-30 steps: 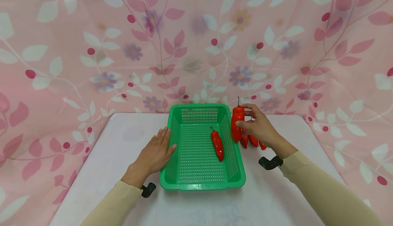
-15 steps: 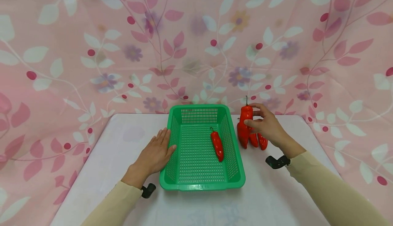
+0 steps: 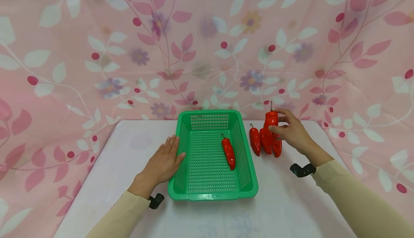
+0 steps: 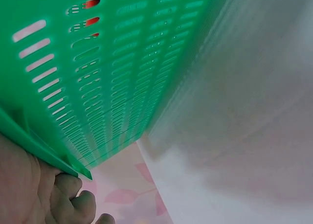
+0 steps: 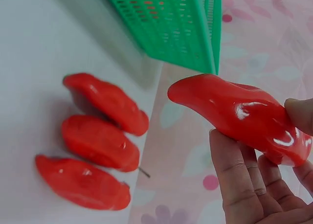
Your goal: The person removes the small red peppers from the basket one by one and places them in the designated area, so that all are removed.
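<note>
My right hand [image 3: 292, 129] pinches a glossy red chili pepper [image 5: 244, 114] between thumb and fingers, its stem pointing up in the head view. That pepper overlaps the loose red peppers [image 3: 255, 141] lying on the table beyond the basket's right side. Three of these loose peppers [image 5: 100, 142] show in a row in the right wrist view. My left hand [image 3: 163, 159] rests with straight fingers along the left rim of the green plastic basket [image 3: 213, 196]. Inside the basket, toward its right side, one red pepper [image 3: 228, 153] lies with its stem toward the back.
The basket stands in the middle of a table [image 3: 129, 166] with a white cloth. Behind the table hangs a pink curtain [image 3: 207, 51] with leaves and flowers, close to the table's back edge. A black wrist camera [image 3: 302, 170] juts from the right wrist.
My right hand has moved to the right with the pepper, away from the basket's right rim to over the loose peppers. My left hand and the basket have stayed put.
</note>
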Demonstrator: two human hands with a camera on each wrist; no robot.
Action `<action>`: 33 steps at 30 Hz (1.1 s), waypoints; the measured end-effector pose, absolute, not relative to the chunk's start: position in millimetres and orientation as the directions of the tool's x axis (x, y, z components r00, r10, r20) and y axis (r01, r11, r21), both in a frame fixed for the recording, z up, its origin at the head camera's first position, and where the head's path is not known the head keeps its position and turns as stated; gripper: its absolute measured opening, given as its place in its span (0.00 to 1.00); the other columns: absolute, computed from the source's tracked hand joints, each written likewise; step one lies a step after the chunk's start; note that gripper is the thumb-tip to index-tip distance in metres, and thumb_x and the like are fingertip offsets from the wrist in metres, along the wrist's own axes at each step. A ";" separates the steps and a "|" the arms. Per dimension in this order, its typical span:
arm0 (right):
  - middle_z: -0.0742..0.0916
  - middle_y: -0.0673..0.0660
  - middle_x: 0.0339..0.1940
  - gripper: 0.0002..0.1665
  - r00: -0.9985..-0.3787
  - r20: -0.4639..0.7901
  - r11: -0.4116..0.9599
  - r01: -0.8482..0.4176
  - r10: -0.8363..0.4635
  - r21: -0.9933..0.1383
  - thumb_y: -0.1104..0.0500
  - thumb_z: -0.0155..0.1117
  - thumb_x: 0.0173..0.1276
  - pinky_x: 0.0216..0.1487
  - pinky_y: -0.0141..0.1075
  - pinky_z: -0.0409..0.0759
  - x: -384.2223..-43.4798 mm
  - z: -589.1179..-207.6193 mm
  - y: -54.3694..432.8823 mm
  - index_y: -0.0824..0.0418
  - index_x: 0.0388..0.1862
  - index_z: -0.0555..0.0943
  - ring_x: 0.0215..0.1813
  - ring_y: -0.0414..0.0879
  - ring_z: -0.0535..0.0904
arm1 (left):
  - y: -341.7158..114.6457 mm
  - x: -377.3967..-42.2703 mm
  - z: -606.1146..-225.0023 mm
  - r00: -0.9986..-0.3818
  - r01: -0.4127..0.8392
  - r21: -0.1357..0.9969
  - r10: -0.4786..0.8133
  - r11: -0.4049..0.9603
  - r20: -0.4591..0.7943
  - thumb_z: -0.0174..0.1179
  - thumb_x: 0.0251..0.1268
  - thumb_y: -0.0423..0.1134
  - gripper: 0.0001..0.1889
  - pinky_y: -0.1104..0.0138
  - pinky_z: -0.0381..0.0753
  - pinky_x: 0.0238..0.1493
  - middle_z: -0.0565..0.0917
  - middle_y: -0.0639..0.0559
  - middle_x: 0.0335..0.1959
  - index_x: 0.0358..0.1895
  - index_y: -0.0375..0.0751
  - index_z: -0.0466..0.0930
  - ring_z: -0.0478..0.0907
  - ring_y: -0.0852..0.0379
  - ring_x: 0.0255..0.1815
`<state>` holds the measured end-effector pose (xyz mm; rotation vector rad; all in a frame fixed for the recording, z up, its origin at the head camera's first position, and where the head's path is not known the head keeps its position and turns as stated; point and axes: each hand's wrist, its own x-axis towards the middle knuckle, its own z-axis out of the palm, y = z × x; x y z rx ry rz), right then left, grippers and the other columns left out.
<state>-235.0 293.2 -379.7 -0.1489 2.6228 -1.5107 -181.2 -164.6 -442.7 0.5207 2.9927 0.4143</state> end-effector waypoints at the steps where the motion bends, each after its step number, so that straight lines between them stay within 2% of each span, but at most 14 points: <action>1: 0.72 0.72 0.73 0.48 -0.989 -0.047 0.508 -0.030 -0.139 -0.861 0.55 0.69 0.77 0.50 0.50 0.91 -235.0 -380.6 295.5 0.53 0.86 0.54 0.62 0.68 0.79 | -164.7 -181.2 -442.9 -0.940 0.320 0.278 0.341 0.906 -0.028 0.43 0.87 0.56 0.40 0.41 0.52 0.85 0.50 0.34 0.87 0.85 0.29 0.45 0.47 0.35 0.88; 8: 0.71 0.74 0.74 0.49 -0.991 -0.049 0.556 -0.029 -0.126 -0.831 0.54 0.69 0.77 0.50 0.54 0.90 -237.2 -389.0 309.0 0.54 0.87 0.53 0.63 0.70 0.80 | -165.3 -181.8 -444.8 -0.940 0.319 0.282 0.340 0.905 -0.028 0.42 0.87 0.56 0.40 0.41 0.52 0.84 0.49 0.34 0.87 0.85 0.29 0.44 0.46 0.35 0.88; 20: 0.68 0.76 0.76 0.49 -0.994 -0.081 0.621 0.016 -0.076 -0.784 0.54 0.67 0.78 0.48 0.53 0.91 -241.0 -402.4 330.4 0.57 0.87 0.52 0.65 0.73 0.78 | -164.4 -180.5 -443.4 -0.942 0.313 0.299 0.335 0.902 -0.026 0.43 0.87 0.56 0.40 0.41 0.52 0.85 0.49 0.34 0.87 0.85 0.30 0.44 0.46 0.35 0.88; 33: 0.69 0.78 0.74 0.49 -0.992 -0.114 0.664 0.046 -0.060 -0.746 0.53 0.67 0.78 0.49 0.53 0.91 -239.5 -413.7 346.3 0.60 0.87 0.51 0.65 0.75 0.78 | -164.2 -179.9 -442.9 -0.942 0.314 0.296 0.334 0.902 -0.018 0.43 0.88 0.56 0.40 0.40 0.53 0.84 0.50 0.33 0.87 0.85 0.29 0.45 0.47 0.34 0.87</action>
